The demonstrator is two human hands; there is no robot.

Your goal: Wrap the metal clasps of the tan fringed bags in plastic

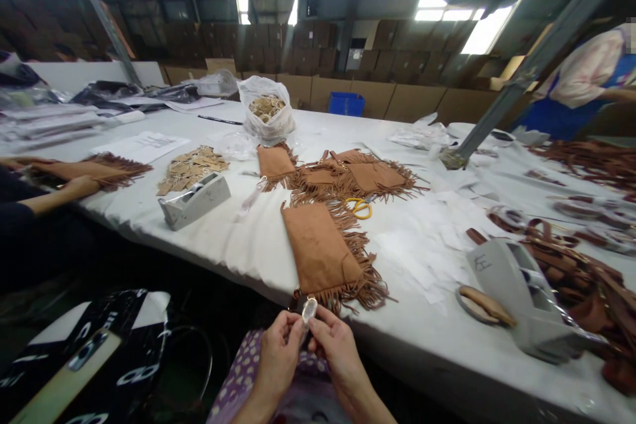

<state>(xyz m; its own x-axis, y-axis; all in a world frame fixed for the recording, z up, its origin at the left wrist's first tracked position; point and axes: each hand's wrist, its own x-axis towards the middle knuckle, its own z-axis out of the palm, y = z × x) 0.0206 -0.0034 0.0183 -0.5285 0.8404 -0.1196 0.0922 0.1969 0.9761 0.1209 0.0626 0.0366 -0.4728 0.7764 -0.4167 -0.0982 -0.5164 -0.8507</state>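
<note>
My left hand and my right hand meet below the table's front edge, both pinching a small pale oval fitting at the near end of a tan suede fringed pouch. The pouch lies on the white table and hangs over its edge toward me. Several more fringed pouches are piled behind it, with yellow-handled scissors among them.
A grey tape dispenser stands left, another right. A heap of tags and a plastic bag of tags lie further back. Brown straps crowd the right. One person's arm rests at left; another person stands far right.
</note>
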